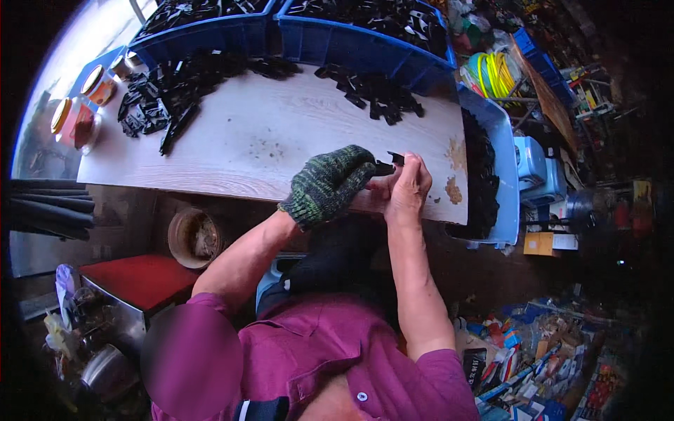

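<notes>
Black plastic part [390, 163] between gloved left hand [328, 184], bare right hand [408, 188].

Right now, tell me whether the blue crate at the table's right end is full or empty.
Full: the blue crate holds black parts heaped near its rim.

Both forearms reach up and meet in the middle, gloved left hand [328, 184] curled against the bare right hand [407, 186], fingers pinched together.

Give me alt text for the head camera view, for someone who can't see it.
A gloved left hand and bare right hand hold a small black part together over a wooden table strewn with piles of black parts, blue bins behind.
</notes>
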`<action>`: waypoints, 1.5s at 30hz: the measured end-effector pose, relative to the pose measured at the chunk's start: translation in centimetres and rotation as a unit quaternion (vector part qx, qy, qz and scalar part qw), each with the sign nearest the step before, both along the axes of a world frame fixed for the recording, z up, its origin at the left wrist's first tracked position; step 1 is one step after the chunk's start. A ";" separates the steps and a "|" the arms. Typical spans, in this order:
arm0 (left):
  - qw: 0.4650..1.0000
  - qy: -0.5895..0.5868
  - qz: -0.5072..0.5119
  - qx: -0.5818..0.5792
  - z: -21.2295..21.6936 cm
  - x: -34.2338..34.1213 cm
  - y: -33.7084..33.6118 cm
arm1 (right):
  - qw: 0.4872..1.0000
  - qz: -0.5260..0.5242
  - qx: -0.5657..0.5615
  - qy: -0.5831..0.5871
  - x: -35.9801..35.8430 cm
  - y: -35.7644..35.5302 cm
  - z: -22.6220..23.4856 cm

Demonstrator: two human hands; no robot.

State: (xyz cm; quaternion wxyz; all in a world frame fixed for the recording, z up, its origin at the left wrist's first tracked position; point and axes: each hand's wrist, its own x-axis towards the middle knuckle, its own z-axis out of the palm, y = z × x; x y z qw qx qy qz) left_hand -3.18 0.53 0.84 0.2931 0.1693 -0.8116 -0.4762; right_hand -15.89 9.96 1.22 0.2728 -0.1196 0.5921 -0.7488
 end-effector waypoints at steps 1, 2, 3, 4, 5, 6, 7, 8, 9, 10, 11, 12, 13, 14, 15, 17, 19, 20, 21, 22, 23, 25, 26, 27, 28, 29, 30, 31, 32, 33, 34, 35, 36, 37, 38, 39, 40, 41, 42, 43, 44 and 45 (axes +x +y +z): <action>1.000 -0.001 -0.011 0.008 0.1 -0.3 0.1 | 1.000 -0.009 -0.005 -0.002 0.3 -0.2 0.3; 1.000 -0.002 -0.021 0.016 0.2 -0.5 0.2 | 1.000 -0.017 -0.009 -0.005 0.5 -0.3 0.5; 0.999 -0.014 -0.018 0.032 0.3 -0.6 0.2 | 1.000 -0.016 0.002 0.009 0.5 -0.3 0.6; 0.999 -0.011 -0.022 0.034 0.2 -0.7 0.1 | 1.000 -0.020 0.004 0.012 0.4 -0.2 0.5; 0.998 -0.014 -0.018 0.051 0.0 -0.8 0.1 | 0.999 -0.012 0.014 0.033 0.2 0.0 0.2; 0.997 -0.018 -0.014 0.068 -0.1 -1.0 0.1 | 0.998 -0.004 0.025 0.054 0.0 0.1 0.0; 0.996 -0.038 -0.005 0.078 0.4 -1.0 0.2 | 0.998 -0.008 0.021 0.064 0.1 -0.1 -0.1; 0.996 -0.038 -0.006 0.079 0.2 -1.2 0.3 | 0.998 -0.009 0.023 0.064 0.3 -0.1 -0.1; 0.997 -0.023 0.024 0.068 -0.1 -1.4 0.3 | 0.996 -0.019 0.028 0.079 0.6 -0.1 0.0; 0.997 -0.007 0.055 0.056 -0.5 -1.7 0.4 | 0.995 -0.029 0.032 0.094 0.8 -0.2 0.2; 0.997 -0.005 0.053 0.055 -0.9 -2.2 0.9 | 0.972 -0.050 0.073 0.216 -0.3 -0.2 -1.0; 0.996 0.029 0.071 0.043 -1.5 -3.0 1.5 | 0.972 -0.053 0.072 0.219 -1.1 0.4 -2.1; 0.993 0.060 0.092 0.032 -1.5 -3.5 2.1 | 0.973 -0.044 0.085 0.212 -1.0 0.4 -2.2; 0.993 0.059 0.092 0.033 -1.3 -3.8 2.7 | 0.973 -0.035 0.097 0.205 -1.0 0.5 -2.3; 0.990 0.043 0.105 0.085 -1.0 -4.1 3.3 | 0.973 -0.034 0.098 0.204 -1.0 0.6 -2.3; 0.983 0.014 0.114 0.141 0.3 -4.0 3.9 | 0.968 -0.028 0.067 0.241 -0.9 0.9 -1.7; 0.984 0.018 0.094 0.150 0.0 -3.9 3.6 | 0.972 -0.021 0.068 0.224 -0.6 0.9 -0.6; 0.984 0.021 0.075 0.158 -0.2 -3.8 3.4 | 0.976 -0.012 0.068 0.206 -0.5 0.7 -0.1; 0.985 0.023 0.076 0.156 -1.0 -3.7 3.2 | 0.976 -0.012 0.066 0.207 -0.7 0.7 -0.6; 0.995 0.067 0.072 0.002 -1.9 -3.9 3.1 | 0.977 -0.016 0.067 0.200 -1.2 0.9 -1.4; 0.980 0.107 0.070 -0.153 -2.3 -3.7 2.9 | 0.979 -0.018 0.068 0.192 -1.4 0.9 -1.8; 0.985 0.117 0.047 -0.114 -2.7 -3.6 1.3 | 0.984 -0.058 0.038 0.164 -1.9 0.4 -2.5; 0.989 0.123 0.024 -0.073 -2.1 -3.6 0.2 | 0.986 -0.097 0.011 0.133 -1.6 -0.1 -1.8; 0.997 0.030 0.044 0.054 -1.4 -3.6 -1.1 | 0.995 -0.080 0.051 0.017 -1.6 0.2 -0.7; 0.987 0.017 0.112 -0.117 -1.3 -4.1 -2.6 | 0.994 -0.090 0.065 0.009 -2.7 0.8 -0.1; 0.979 -0.069 0.122 -0.148 0.4 -3.9 -4.1 | 0.990 -0.116 0.073 -0.043 -3.0 0.6 1.4; 0.963 -0.153 0.132 -0.178 2.3 -3.7 -5.5 | 0.982 -0.142 0.080 -0.092 -3.2 0.3 3.2; 0.963 -0.149 0.135 -0.181 2.5 -4.4 -6.8 | 0.982 -0.165 0.053 -0.079 -4.6 0.7 3.6; 0.941 -0.182 0.124 -0.257 1.9 -4.9 -8.4 | 0.980 -0.184 0.029 -0.070 -6.3 1.1 3.2; 0.915 -0.207 0.106 -0.330 1.3 -5.7 -9.1 | 0.978 -0.202 0.016 -0.052 -8.8 2.2 2.6; 0.916 -0.202 0.104 -0.331 0.8 -6.6 -9.1 | 0.974 -0.222 0.004 -0.035 -11.1 3.5 2.2; 0.916 -0.160 0.119 -0.347 0.1 -6.6 -9.5 | 0.967 -0.251 0.006 -0.045 -12.1 3.8 2.6; 0.915 -0.117 0.132 -0.363 -0.5 -6.7 -9.8 | 0.958 -0.280 0.008 -0.056 -12.7 3.9 2.6; 0.914 -0.114 0.132 -0.366 -0.8 -6.9 -9.8 | 0.948 -0.313 0.029 -0.056 -12.1 3.8 3.2; 0.913 -0.119 0.137 -0.366 -1.1 -6.8 -9.8 | 0.950 -0.306 0.029 -0.059 -11.5 3.6 3.2; 0.910 -0.106 0.137 -0.376 -1.5 -6.4 -9.6 | 0.959 -0.271 0.052 -0.068 -10.9 3.2 3.0; 0.908 -0.088 0.132 -0.387 -1.3 -6.4 -8.9 | 0.965 -0.242 0.073 -0.074 -10.2 3.3 3.0; 0.922 -0.121 0.100 -0.354 -0.9 -6.2 -8.6 | 0.981 -0.173 0.069 -0.056 -8.9 3.2 2.9; 0.921 -0.123 0.102 -0.355 -0.5 -6.2 -8.2 | 0.981 -0.171 0.069 -0.057 -7.9 2.8 2.2; 0.949 -0.128 0.079 -0.277 0.0 -6.3 -7.7 | 0.991 -0.107 0.067 -0.044 -7.2 2.4 1.6; 0.969 -0.136 0.059 -0.196 0.0 -6.0 -7.4 | 0.997 -0.038 0.066 -0.033 -6.1 1.6 1.1; 0.983 -0.076 0.082 -0.148 -1.8 -6.0 -7.0 | 0.997 -0.034 0.065 -0.035 -5.1 0.8 0.7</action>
